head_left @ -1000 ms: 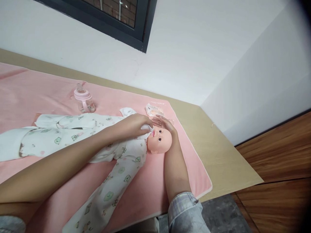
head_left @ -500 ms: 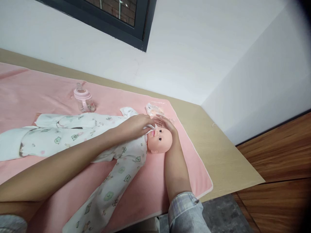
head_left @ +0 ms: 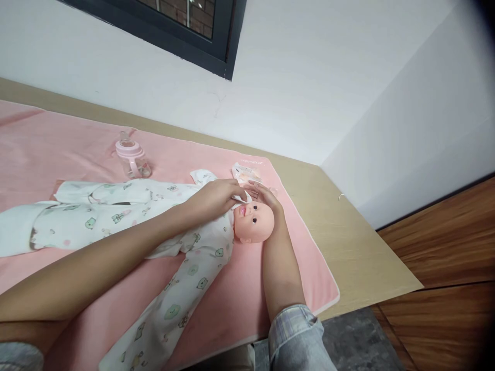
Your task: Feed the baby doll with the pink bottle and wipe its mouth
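A baby doll [head_left: 255,222] in a white printed sleepsuit [head_left: 127,216] lies on its back on a pink blanket [head_left: 232,304], head to the right. My left hand [head_left: 216,198] is closed on a small white cloth [head_left: 247,197] pressed against the doll's cheek beside the mouth. My right hand [head_left: 266,198] rests flat on the far side of the doll's head, fingers stretched out, cupping it. The two hands nearly touch above the face.
A pink-lidded baby bottle [head_left: 131,157] stands on the blanket behind the doll. A small clear packet [head_left: 245,172] lies near the blanket's far corner. The wooden table [head_left: 356,247] ends at the right; white walls close the corner, with wood flooring beyond.
My left hand with the cloth has slid a little from the doll's mouth up toward the far cheek. My right hand has stayed on the head.
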A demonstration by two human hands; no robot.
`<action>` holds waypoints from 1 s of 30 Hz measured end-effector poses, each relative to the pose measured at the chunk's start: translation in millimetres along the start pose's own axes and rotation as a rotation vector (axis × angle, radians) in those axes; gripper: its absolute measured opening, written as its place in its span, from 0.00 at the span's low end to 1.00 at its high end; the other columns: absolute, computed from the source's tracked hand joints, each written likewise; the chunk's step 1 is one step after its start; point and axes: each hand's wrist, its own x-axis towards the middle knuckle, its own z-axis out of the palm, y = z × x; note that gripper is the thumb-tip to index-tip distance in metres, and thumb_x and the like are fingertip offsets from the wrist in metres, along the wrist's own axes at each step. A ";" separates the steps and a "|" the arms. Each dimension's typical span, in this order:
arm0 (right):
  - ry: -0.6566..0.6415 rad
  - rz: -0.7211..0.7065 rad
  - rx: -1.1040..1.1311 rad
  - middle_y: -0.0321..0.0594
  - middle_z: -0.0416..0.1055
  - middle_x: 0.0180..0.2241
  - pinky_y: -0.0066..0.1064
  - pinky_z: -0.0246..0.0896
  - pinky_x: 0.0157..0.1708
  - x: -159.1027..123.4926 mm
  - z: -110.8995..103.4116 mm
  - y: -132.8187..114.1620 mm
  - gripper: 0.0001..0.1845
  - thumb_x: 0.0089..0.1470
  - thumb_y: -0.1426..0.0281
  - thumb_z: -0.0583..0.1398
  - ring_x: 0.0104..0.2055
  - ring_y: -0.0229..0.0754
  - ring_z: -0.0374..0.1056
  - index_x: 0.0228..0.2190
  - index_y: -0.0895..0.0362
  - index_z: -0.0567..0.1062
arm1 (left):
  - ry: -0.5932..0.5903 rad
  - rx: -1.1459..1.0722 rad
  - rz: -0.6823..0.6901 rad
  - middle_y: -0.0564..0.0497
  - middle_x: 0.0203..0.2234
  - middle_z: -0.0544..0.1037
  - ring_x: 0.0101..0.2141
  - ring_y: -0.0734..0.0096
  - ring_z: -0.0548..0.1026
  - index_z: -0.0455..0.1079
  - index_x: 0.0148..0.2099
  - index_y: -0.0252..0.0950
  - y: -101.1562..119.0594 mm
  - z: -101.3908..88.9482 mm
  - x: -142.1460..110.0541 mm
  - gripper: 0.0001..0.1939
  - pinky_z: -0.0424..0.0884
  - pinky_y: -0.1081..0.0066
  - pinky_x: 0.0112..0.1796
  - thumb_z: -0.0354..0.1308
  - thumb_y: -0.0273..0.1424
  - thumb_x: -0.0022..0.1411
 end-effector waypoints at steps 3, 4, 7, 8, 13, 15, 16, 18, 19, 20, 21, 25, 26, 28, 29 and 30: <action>-0.013 0.004 0.013 0.38 0.78 0.39 0.43 0.67 0.57 2.1 -2.3 1.6 0.10 0.55 0.68 0.60 0.49 0.45 0.74 0.40 0.52 0.75 | -0.007 -0.024 -0.009 0.51 0.37 0.76 0.39 0.64 0.75 0.79 0.43 0.37 3.4 -2.6 -0.7 0.20 0.67 0.70 0.39 0.53 0.14 0.56; -0.015 0.004 0.016 0.38 0.78 0.39 0.43 0.67 0.56 3.3 -3.3 2.4 0.10 0.54 0.68 0.61 0.48 0.45 0.74 0.40 0.52 0.75 | -0.015 -0.028 -0.009 0.51 0.36 0.76 0.39 0.64 0.75 0.79 0.43 0.37 4.7 -3.0 -0.8 0.21 0.67 0.71 0.39 0.53 0.13 0.55; -0.033 -0.004 0.032 0.39 0.78 0.41 0.42 0.67 0.56 8.2 -7.0 5.7 0.13 0.52 0.67 0.63 0.46 0.44 0.74 0.41 0.52 0.74 | -0.036 -0.026 -0.010 0.50 0.37 0.77 0.38 0.65 0.75 0.80 0.42 0.37 8.0 -3.0 -0.4 0.21 0.67 0.71 0.39 0.53 0.12 0.54; -0.040 -0.009 0.036 0.40 0.78 0.41 0.42 0.67 0.56 9.8 -8.3 6.9 0.14 0.52 0.66 0.63 0.46 0.44 0.75 0.42 0.53 0.74 | -0.040 -0.026 -0.011 0.50 0.37 0.77 0.39 0.65 0.75 0.80 0.42 0.36 8.6 -2.8 -0.1 0.21 0.67 0.71 0.39 0.54 0.12 0.54; -0.051 -0.015 0.031 0.39 0.78 0.42 0.42 0.67 0.56 13.2 -12.1 10.1 0.16 0.50 0.66 0.64 0.46 0.43 0.74 0.42 0.52 0.74 | -0.035 -0.049 -0.007 0.51 0.38 0.78 0.40 0.65 0.76 0.80 0.42 0.36 9.5 -2.8 0.7 0.21 0.67 0.72 0.39 0.54 0.11 0.53; -0.055 -0.014 0.030 0.40 0.78 0.42 0.41 0.67 0.56 12.3 -11.5 9.6 0.16 0.50 0.66 0.65 0.46 0.43 0.75 0.43 0.52 0.74 | -0.020 -0.075 0.012 0.51 0.38 0.78 0.40 0.66 0.76 0.80 0.41 0.35 9.2 -2.9 0.7 0.20 0.67 0.72 0.40 0.55 0.11 0.53; -0.054 -0.012 0.030 0.40 0.78 0.42 0.41 0.67 0.56 11.6 -10.9 9.2 0.16 0.50 0.66 0.64 0.46 0.43 0.75 0.43 0.52 0.74 | -0.016 -0.088 0.020 0.51 0.38 0.79 0.40 0.66 0.76 0.79 0.41 0.35 9.0 -2.8 0.6 0.20 0.67 0.73 0.40 0.55 0.11 0.53; -0.046 -0.009 0.032 0.40 0.78 0.42 0.41 0.67 0.56 10.4 -9.8 8.3 0.16 0.51 0.65 0.64 0.46 0.43 0.75 0.42 0.53 0.74 | -0.021 -0.102 0.027 0.52 0.38 0.79 0.40 0.67 0.76 0.80 0.40 0.36 8.3 -2.2 0.5 0.19 0.67 0.73 0.39 0.56 0.12 0.53; -0.043 -0.008 0.033 0.39 0.78 0.42 0.41 0.67 0.56 10.0 -9.4 8.0 0.15 0.51 0.65 0.64 0.46 0.43 0.75 0.42 0.53 0.74 | -0.025 -0.102 0.026 0.52 0.38 0.79 0.40 0.67 0.76 0.80 0.40 0.36 7.9 -1.9 0.4 0.19 0.67 0.73 0.39 0.56 0.12 0.53; -0.043 -0.008 0.034 0.39 0.78 0.42 0.41 0.67 0.56 9.7 -9.1 7.7 0.15 0.51 0.65 0.64 0.45 0.43 0.75 0.42 0.53 0.74 | -0.029 -0.101 0.026 0.52 0.38 0.79 0.40 0.67 0.76 0.80 0.40 0.37 7.6 -1.6 0.3 0.19 0.67 0.73 0.39 0.56 0.12 0.54; -0.045 -0.008 0.036 0.39 0.78 0.42 0.41 0.67 0.56 9.6 -9.0 7.5 0.15 0.51 0.66 0.64 0.45 0.43 0.75 0.42 0.53 0.74 | -0.029 -0.100 0.026 0.52 0.38 0.79 0.40 0.67 0.76 0.80 0.40 0.37 7.4 -1.3 0.2 0.19 0.67 0.73 0.39 0.56 0.12 0.54; -0.053 -0.010 0.048 0.39 0.78 0.42 0.40 0.67 0.56 9.4 -8.5 7.1 0.15 0.51 0.66 0.64 0.45 0.42 0.75 0.42 0.53 0.74 | -0.033 -0.104 0.030 0.53 0.38 0.79 0.40 0.68 0.76 0.79 0.40 0.38 8.5 -1.6 0.0 0.19 0.67 0.73 0.40 0.56 0.12 0.54; -0.047 -0.006 0.048 0.39 0.77 0.42 0.40 0.67 0.57 9.3 -8.2 7.0 0.15 0.51 0.66 0.64 0.46 0.42 0.74 0.42 0.53 0.74 | -0.037 -0.104 0.026 0.53 0.38 0.79 0.40 0.67 0.76 0.79 0.40 0.37 9.1 -1.9 0.0 0.19 0.67 0.73 0.40 0.57 0.12 0.53; -0.025 0.010 0.042 0.40 0.77 0.42 0.40 0.66 0.57 8.9 -7.5 7.0 0.15 0.51 0.66 0.64 0.46 0.42 0.74 0.42 0.53 0.74 | -0.046 -0.107 0.019 0.52 0.38 0.79 0.41 0.67 0.76 0.79 0.39 0.37 10.5 -2.2 0.0 0.19 0.67 0.73 0.40 0.57 0.12 0.53; -0.015 0.014 0.038 0.40 0.77 0.43 0.40 0.66 0.57 8.9 -7.1 7.2 0.15 0.51 0.66 0.64 0.46 0.42 0.74 0.42 0.53 0.74 | -0.047 -0.108 0.018 0.52 0.38 0.79 0.41 0.67 0.76 0.79 0.39 0.37 11.2 -2.2 -0.1 0.19 0.67 0.73 0.40 0.57 0.12 0.53; -0.012 0.014 0.035 0.40 0.77 0.43 0.40 0.66 0.57 8.9 -6.9 7.6 0.15 0.52 0.65 0.64 0.47 0.42 0.74 0.43 0.52 0.74 | -0.048 -0.108 0.020 0.53 0.39 0.79 0.41 0.66 0.76 0.79 0.39 0.37 11.7 -2.1 -0.2 0.18 0.67 0.73 0.40 0.57 0.12 0.53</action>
